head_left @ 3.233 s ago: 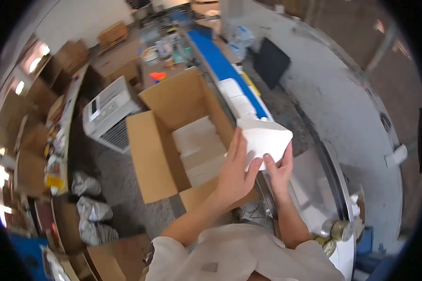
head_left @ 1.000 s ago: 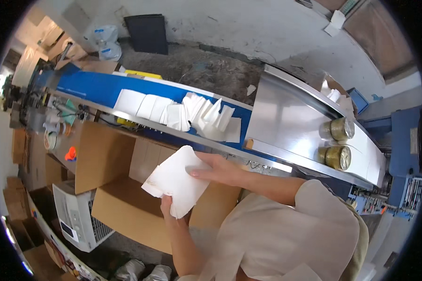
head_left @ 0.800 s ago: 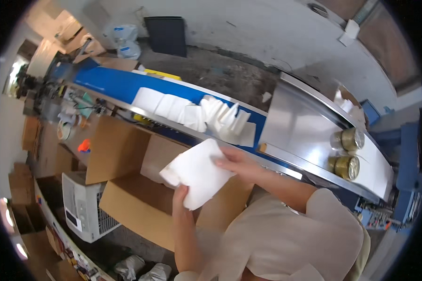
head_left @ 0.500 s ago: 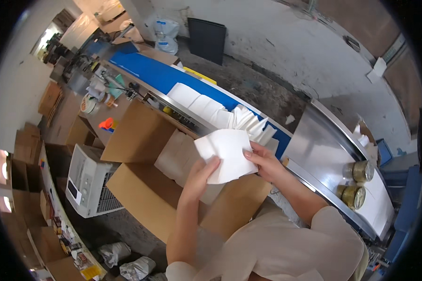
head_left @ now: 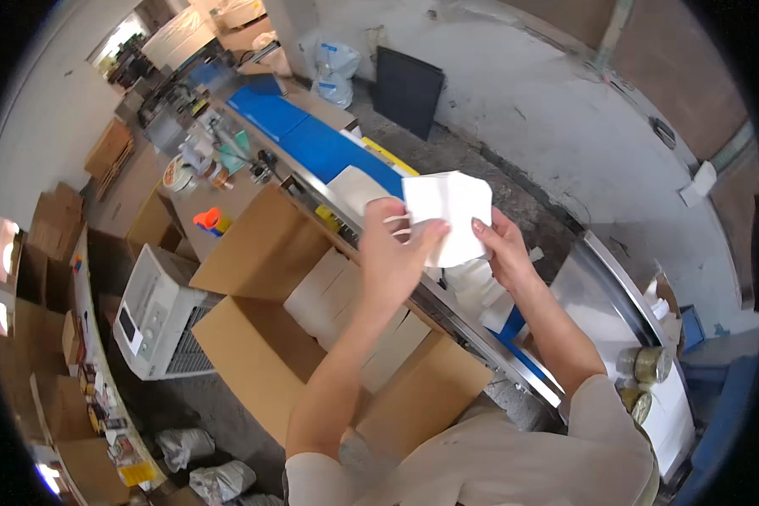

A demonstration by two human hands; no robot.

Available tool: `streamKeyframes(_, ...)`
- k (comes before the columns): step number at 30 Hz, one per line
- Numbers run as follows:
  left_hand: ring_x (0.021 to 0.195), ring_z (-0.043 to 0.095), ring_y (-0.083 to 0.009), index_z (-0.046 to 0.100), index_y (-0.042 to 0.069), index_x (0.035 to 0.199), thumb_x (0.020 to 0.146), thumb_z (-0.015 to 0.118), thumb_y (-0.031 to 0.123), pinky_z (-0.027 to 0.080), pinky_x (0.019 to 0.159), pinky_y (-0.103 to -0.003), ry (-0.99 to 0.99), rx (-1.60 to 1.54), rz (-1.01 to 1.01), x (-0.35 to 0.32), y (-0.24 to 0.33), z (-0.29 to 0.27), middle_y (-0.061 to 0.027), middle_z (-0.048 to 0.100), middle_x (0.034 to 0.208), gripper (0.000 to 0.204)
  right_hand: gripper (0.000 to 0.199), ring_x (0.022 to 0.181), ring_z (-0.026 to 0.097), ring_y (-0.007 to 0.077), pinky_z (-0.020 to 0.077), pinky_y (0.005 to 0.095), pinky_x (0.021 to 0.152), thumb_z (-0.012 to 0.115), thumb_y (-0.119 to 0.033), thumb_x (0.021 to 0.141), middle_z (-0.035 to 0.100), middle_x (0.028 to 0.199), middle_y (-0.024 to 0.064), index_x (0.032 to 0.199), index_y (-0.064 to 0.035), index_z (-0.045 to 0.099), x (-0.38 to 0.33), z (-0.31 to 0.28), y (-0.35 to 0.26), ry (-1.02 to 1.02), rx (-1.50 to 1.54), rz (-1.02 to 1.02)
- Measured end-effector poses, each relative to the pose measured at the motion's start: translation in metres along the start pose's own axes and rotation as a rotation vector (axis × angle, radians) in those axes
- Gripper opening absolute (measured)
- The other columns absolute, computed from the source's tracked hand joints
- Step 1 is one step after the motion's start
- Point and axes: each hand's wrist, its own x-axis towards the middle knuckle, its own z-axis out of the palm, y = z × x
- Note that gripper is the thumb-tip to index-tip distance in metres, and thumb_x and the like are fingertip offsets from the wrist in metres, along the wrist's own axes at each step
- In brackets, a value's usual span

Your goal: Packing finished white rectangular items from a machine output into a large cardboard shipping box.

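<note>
A white, square, paper-like packet [head_left: 455, 207] is held up in front of me, over the edge of the conveyor. My left hand [head_left: 394, 246] is closed on its lower left side, thumb on the front face and fingers bent behind. Gripping the right edge, my right hand [head_left: 508, 249] has its thumb on the near face. Below my left arm an open cardboard carton [head_left: 253, 240] holds rows of similar off-white packets [head_left: 325, 291]. More white packets [head_left: 472, 282] lie on the blue conveyor belt [head_left: 333, 150], partly hidden by my hands.
At right, a steel table [head_left: 557, 291] carries several glass jars [head_left: 649, 364] with gold-coloured lids. A white appliance [head_left: 156, 312] stands left of the carton. Silver bags [head_left: 219, 481] lie on the floor. Orange and blue objects [head_left: 213, 221] sit on the bench beyond the carton.
Both hands have lifted the packet up and away from over the carton, toward the conveyor. The left hand has shifted its hold. My view has turned slightly.
</note>
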Motion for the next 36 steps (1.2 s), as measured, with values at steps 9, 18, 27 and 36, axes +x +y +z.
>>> streamKeyframes(9,0.108,0.063,-0.0433,0.045,0.006,0.134,0.084,0.074,0.021,0.055,0.087,-0.047,0.192,0.247,0.239,-0.016,0.004,-0.017,-0.0221,0.053,0.133,0.06,0.054,0.126,0.056,0.0225,0.0441,0.0408,0.109,0.056,-0.035,0.101,0.058,0.136,0.0107,0.142,-0.0017,0.048,0.027,0.011,0.061,-0.269,0.156,0.055)
streamKeyframes(18,0.087,0.07,-0.0355,0.061,0.009,0.103,0.088,0.07,0.018,0.058,0.07,-0.042,0.527,0.595,0.46,-0.117,0.018,-0.117,-0.0157,0.054,0.137,0.019,0.05,0.128,0.053,0.0211,0.0417,0.0371,0.109,0.043,-0.028,0.106,0.053,0.14,0.0098,0.149,-0.001,0.039,-0.04,0.138,0.088,-0.523,0.011,0.096)
streamKeyframes(27,0.108,0.063,-0.0409,0.06,0.005,0.125,0.096,0.058,0.017,0.057,0.08,-0.044,0.472,0.76,0.201,-0.342,0.031,-0.271,-0.0198,0.045,0.145,0.031,0.056,0.142,0.042,0.0242,0.033,0.0405,0.118,0.039,-0.031,0.107,0.043,0.153,0.0109,0.154,-0.0015,0.031,-0.247,0.273,0.151,-0.802,0.055,0.16)
streamKeyframes(36,0.11,0.058,-0.0533,0.039,0.003,0.148,0.102,0.051,0.03,0.052,0.091,-0.054,0.58,0.739,-0.136,-0.539,0.046,-0.396,-0.0353,0.041,0.144,0.054,0.048,0.126,0.055,0.0204,0.0425,0.0378,0.107,0.054,-0.019,0.101,0.056,0.139,0.0105,0.144,-0.0001,0.045,-0.419,0.392,0.259,-0.833,0.139,0.532)
